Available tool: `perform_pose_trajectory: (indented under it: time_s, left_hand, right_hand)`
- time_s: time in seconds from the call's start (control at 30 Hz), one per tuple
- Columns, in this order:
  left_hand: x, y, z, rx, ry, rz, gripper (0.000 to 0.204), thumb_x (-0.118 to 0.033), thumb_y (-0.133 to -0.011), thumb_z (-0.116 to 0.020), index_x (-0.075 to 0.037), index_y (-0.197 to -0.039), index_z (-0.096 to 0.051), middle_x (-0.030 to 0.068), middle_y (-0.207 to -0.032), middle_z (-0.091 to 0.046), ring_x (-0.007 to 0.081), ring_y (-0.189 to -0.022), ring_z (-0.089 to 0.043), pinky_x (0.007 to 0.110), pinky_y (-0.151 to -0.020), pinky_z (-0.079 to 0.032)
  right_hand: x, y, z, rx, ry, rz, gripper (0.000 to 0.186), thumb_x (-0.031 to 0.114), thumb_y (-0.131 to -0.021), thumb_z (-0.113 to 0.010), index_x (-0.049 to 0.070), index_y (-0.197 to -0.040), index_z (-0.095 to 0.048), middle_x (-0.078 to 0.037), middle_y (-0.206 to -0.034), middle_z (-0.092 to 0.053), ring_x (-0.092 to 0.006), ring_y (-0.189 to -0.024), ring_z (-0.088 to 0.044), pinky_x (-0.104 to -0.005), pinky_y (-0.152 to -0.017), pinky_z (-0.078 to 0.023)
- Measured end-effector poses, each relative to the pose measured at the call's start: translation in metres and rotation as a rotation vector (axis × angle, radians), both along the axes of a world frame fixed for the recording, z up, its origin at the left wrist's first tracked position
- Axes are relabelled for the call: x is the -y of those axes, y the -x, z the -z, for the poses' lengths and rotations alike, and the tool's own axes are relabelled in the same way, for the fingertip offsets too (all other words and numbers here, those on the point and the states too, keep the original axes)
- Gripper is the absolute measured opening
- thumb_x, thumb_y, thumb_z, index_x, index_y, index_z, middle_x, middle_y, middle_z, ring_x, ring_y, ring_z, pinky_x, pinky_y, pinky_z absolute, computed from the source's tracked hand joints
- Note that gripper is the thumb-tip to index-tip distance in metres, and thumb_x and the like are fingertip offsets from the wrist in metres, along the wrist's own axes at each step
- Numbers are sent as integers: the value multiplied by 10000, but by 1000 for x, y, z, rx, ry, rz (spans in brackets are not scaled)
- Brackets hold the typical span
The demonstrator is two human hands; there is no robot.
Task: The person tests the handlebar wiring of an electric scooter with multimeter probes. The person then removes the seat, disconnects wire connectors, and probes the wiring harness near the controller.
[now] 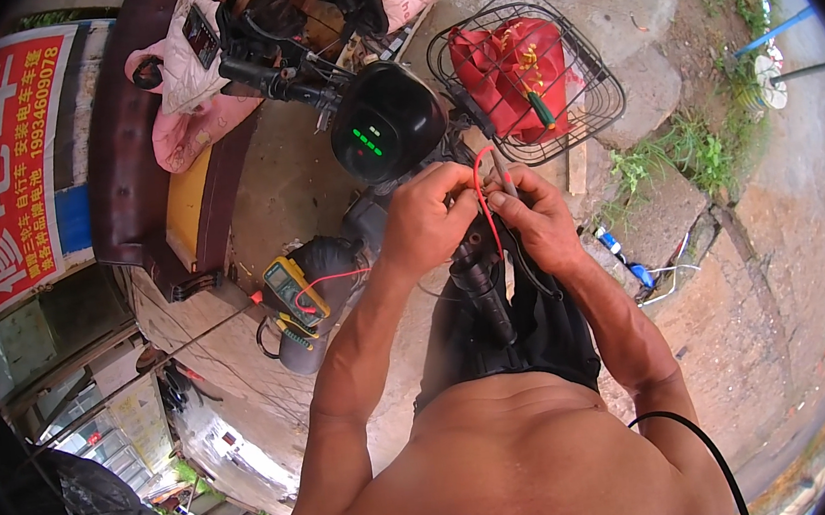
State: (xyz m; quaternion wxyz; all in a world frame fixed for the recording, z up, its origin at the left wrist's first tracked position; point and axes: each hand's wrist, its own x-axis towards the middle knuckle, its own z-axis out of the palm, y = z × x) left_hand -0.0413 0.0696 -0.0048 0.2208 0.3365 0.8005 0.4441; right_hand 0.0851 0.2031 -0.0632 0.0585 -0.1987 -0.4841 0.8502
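My two hands are close together over the handlebar of an electric two-wheeler, just below its black display (pixel 388 119) with green lit segments. My right hand (pixel 537 212) pinches a slim dark probe with some red on it, like a multimeter probe (pixel 504 175). A red wire (pixel 478 175) loops up beside it and runs down between the hands. My left hand (pixel 431 213) is closed, thumb and fingertips together; what they grip is hidden. Left of my left forearm lies a yellow-and-green multimeter (pixel 295 288), and a red lead runs from it behind that forearm.
Ahead to the right is a black wire basket (pixel 591 123) holding a red bag (pixel 504 72) and a green-handled screwdriver (pixel 542 110). A black grip (pixel 482 295) points toward me. A brown padded seat (pixel 123 137) and a red sign (pixel 11 169) stand left.
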Motion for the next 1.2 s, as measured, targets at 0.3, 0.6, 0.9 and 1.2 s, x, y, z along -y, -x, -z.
perform_pose_trajectory:
  time_s: [0.3, 0.6, 0.9, 1.2]
  left_hand:
    - [0, -2, 0, 78, 44, -173, 64, -29, -925, -671, 7, -978, -676, 48, -746, -670, 81, -705, -611, 272, -645, -503]
    - [4, -3, 6, 130, -13, -204, 93, -92, -972, -669, -1, -990, -662, 3, -749, -657, 64, -689, -585, 263, -638, -485]
    - [0, -4, -1, 231, -7, -274, 150, -146, -1011, -629, -5, -963, -644, 4, -695, -635, 60, -670, -579, 260, -625, -470]
    - [8, -18, 3, 165, -126, -339, 105, -93, -978, -700, 6, -963, -670, 2, -762, -673, 57, -703, -609, 242, -640, -484]
  right_hand:
    - [-2, -8, 7, -52, 288, 3, 110, 133, -1033, -642, 59, -1114, -651, 27, -940, -597, -54, -802, -503, -226, -708, -419]
    - [1, 1, 11, 112, 332, 102, 100, 181, -1050, -626, 98, -1106, -624, 63, -804, -519, -44, -644, -439, -225, -577, -327]
    - [3, 5, 6, 212, 367, 175, 90, 176, -1039, -636, 101, -1089, -623, 63, -809, -526, -43, -616, -439, -215, -548, -310]
    - [0, -1, 9, 116, 357, 116, 139, 176, -1021, -663, 75, -1116, -660, 48, -859, -591, -43, -647, -464, -203, -566, -335]
